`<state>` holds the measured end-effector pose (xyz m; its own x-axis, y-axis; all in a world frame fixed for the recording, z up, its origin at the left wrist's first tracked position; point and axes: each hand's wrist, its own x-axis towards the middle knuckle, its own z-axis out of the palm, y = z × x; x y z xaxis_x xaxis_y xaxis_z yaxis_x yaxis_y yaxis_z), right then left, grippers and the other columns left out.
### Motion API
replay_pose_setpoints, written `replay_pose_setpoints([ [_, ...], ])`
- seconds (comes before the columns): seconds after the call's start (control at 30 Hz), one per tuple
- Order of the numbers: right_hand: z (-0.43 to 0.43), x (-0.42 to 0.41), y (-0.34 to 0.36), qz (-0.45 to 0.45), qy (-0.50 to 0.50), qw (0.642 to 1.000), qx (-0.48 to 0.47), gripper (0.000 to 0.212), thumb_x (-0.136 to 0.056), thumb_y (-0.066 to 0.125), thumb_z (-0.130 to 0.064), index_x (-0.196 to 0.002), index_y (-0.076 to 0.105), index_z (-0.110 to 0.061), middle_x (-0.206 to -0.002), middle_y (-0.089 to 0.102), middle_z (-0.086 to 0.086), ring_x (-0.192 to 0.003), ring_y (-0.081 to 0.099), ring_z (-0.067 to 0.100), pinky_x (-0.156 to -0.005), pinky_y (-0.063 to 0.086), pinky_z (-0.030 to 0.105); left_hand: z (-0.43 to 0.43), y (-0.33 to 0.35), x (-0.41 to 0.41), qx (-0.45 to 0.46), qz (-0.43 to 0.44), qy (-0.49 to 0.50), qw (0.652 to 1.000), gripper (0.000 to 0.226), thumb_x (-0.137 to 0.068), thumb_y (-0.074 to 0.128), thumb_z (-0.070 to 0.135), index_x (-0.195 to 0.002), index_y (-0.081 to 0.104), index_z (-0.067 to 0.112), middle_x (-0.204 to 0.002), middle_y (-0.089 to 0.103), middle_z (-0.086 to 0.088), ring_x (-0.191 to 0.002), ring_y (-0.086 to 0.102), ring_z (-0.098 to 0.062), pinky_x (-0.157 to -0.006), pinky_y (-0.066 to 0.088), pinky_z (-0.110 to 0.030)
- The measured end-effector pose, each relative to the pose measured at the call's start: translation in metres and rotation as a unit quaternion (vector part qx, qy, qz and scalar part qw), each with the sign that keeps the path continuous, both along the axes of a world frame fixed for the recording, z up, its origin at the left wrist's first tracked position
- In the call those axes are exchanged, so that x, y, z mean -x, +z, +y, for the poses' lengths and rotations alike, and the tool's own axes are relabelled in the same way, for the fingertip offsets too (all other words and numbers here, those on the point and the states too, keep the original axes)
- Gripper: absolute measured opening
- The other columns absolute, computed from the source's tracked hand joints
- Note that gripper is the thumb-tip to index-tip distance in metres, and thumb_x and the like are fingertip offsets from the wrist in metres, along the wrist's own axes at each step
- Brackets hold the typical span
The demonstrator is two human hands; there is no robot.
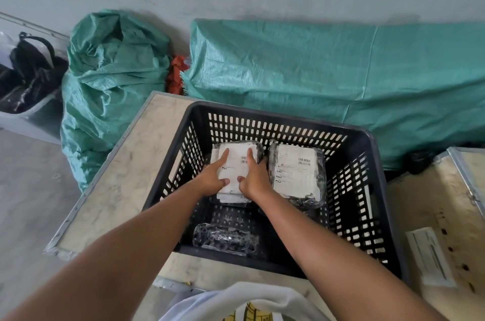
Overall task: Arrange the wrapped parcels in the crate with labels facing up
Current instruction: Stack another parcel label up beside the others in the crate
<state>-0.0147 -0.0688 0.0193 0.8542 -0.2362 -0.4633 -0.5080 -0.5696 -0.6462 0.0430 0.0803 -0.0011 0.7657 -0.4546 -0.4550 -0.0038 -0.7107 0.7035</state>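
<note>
A black perforated crate [378,189] stands on a pale board. Inside at the far left lies a wrapped parcel [237,160] with its white label up. My left hand [214,176] and my right hand [256,176] both rest flat on top of it, fingers spread, pressing on the label. Beside it on the right lies a second wrapped parcel [298,172], also label up. A third parcel [225,238] in clear wrap lies at the crate's near left, dark side showing, no label visible.
The board [123,171] has a metal-edged rim. Green woven sacks [110,79] and a green sheet [328,71] lie behind. A grey bin with dark items [29,79] sits far left. Another board with a white paper slip [427,255] is at the right.
</note>
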Motion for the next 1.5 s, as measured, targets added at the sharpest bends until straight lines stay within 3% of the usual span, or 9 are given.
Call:
replay_pose_setpoints([
  [0.13, 0.000, -0.007, -0.002, 0.030, -0.004, 1.000, -0.004, 0.093, -0.102, 0.058, -0.006, -0.164, -0.006, -0.031, -0.171, -0.008, 0.020, -0.133, 0.054, 0.029, -0.081, 0.042, 0.020, 0.002, -0.008, -0.006, 0.002, 0.008, 0.011, 1.000, 0.097, -0.094, 0.068, 0.008, -0.162, 0.008, 0.039, -0.139, 0.058, -0.010, -0.111, 0.066, -0.026, -0.097, 0.056, -0.038],
  [0.33, 0.000, -0.008, -0.008, 0.066, 0.012, 0.998, 0.013, 0.093, -0.103, 0.054, -0.009, -0.162, -0.015, -0.029, -0.163, -0.036, 0.016, -0.153, 0.028, 0.035, -0.112, 0.039, 0.032, 0.002, -0.010, -0.009, -0.012, 0.011, 0.001, 1.000, 0.093, -0.095, 0.069, 0.012, -0.162, 0.010, 0.038, -0.141, 0.055, -0.011, -0.113, 0.064, -0.025, -0.095, 0.054, -0.035],
  [0.5, -0.003, -0.014, -0.009, 0.087, 0.011, 0.996, 0.004, 0.097, -0.102, 0.055, -0.006, -0.162, -0.018, -0.028, -0.161, -0.040, 0.017, -0.144, 0.043, 0.033, -0.092, 0.044, 0.024, -0.004, -0.014, -0.016, -0.047, 0.017, -0.009, 0.999, 0.097, -0.093, 0.071, 0.014, -0.161, 0.009, 0.042, -0.137, 0.057, -0.010, -0.096, 0.067, -0.019, -0.080, 0.055, -0.028],
  [0.7, 0.001, -0.006, -0.001, 0.032, -0.038, 0.999, 0.000, 0.087, -0.098, 0.063, -0.007, -0.165, 0.010, -0.021, -0.165, 0.023, 0.018, -0.138, 0.048, 0.031, -0.102, 0.046, 0.030, -0.010, -0.006, -0.014, -0.113, -0.006, -0.017, 0.993, 0.098, -0.093, 0.072, 0.021, -0.162, 0.006, 0.041, -0.164, 0.025, -0.022, -0.143, 0.041, -0.037, -0.117, 0.038, -0.044],
  [0.8, -0.003, 0.004, 0.013, -0.017, -0.022, 1.000, 0.009, 0.077, -0.099, 0.064, -0.010, -0.163, 0.023, -0.020, -0.163, 0.031, 0.015, -0.141, 0.045, 0.031, -0.109, 0.043, 0.036, -0.017, 0.016, -0.013, -0.128, -0.027, -0.015, 0.991, 0.088, -0.093, 0.073, 0.020, -0.163, 0.020, 0.031, -0.170, 0.006, -0.019, -0.153, 0.026, -0.037, -0.114, 0.038, -0.040],
  [1.03, -0.053, 0.059, 0.055, -0.120, 0.016, 0.988, -0.101, 0.045, -0.095, 0.072, -0.017, -0.137, 0.061, -0.027, -0.147, 0.057, -0.003, -0.121, 0.063, 0.012, -0.107, 0.051, 0.039, 0.004, 0.084, 0.012, -0.012, -0.047, -0.055, 0.997, 0.061, -0.094, 0.073, 0.022, -0.150, 0.050, 0.027, -0.158, 0.046, -0.006, -0.142, 0.046, -0.026, -0.108, 0.045, -0.035],
  [1.13, -0.070, 0.084, 0.055, -0.091, 0.050, 0.985, -0.136, 0.038, -0.090, 0.079, -0.019, -0.118, 0.067, -0.041, -0.122, 0.065, -0.022, -0.103, 0.067, -0.005, -0.103, 0.055, 0.037, 0.024, 0.096, 0.036, 0.015, -0.018, -0.093, 0.995, 0.062, -0.089, 0.078, 0.023, -0.146, 0.054, 0.030, -0.145, 0.056, -0.001, -0.116, 0.063, -0.015, -0.086, 0.050, -0.012],
  [1.37, -0.063, 0.109, 0.028, 0.038, 0.197, 0.967, -0.155, 0.025, -0.076, 0.092, -0.024, -0.093, 0.078, -0.036, -0.120, 0.072, -0.012, -0.116, 0.066, 0.009, -0.102, 0.054, 0.043, 0.049, 0.076, 0.071, -0.083, 0.057, -0.223, 0.970, 0.066, -0.072, 0.092, 0.019, -0.131, 0.068, 0.037, -0.122, 0.070, 0.019, -0.114, 0.064, -0.006, -0.107, 0.046, -0.036],
  [1.5, -0.053, 0.108, 0.019, 0.030, 0.275, 0.957, -0.091, 0.029, -0.067, 0.095, -0.038, -0.085, 0.074, -0.031, -0.094, 0.072, -0.018, -0.088, 0.064, -0.011, -0.079, 0.050, 0.018, 0.046, 0.057, 0.077, -0.130, 0.058, -0.255, 0.957, 0.077, -0.076, 0.089, 0.017, -0.143, 0.057, 0.039, -0.146, 0.057, 0.015, -0.132, 0.053, -0.010, -0.110, 0.040, -0.029],
])
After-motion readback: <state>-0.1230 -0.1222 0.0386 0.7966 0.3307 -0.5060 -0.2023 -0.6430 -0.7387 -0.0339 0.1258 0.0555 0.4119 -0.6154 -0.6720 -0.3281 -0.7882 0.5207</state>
